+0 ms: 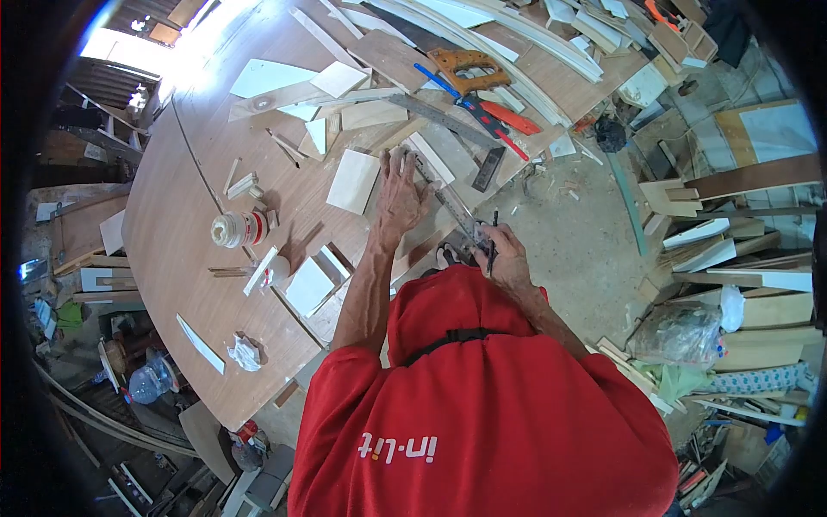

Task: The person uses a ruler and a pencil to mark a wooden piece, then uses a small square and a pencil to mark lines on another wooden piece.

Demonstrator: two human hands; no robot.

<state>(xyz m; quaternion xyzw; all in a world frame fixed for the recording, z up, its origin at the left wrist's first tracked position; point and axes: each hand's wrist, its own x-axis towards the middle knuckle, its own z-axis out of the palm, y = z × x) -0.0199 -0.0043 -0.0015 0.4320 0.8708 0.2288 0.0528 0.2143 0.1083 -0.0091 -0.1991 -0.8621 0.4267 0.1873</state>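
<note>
My left hand (400, 191) lies with its fingers stretched out at the table's edge, fingertips right beside a narrow pale wood strip (432, 161). A metal ruler (454, 205) runs slantwise from near these fingertips toward my right hand (508, 257). That hand is closed around a dark pencil (493, 246), which points up past the fingers near the ruler's end. Just left of my left hand sits a pale rectangular board (353, 181). A dark-handled try square (488, 169) rests to the right of the strip.
On the table (172, 284) stand a glue jar (239, 229) and a small wood frame (314, 283). A handsaw (469, 71), red-and-blue clamp (472, 103) and offcuts lie at the far side. Wood scraps (745, 246) pile up on the right, beyond the concrete floor (560, 258).
</note>
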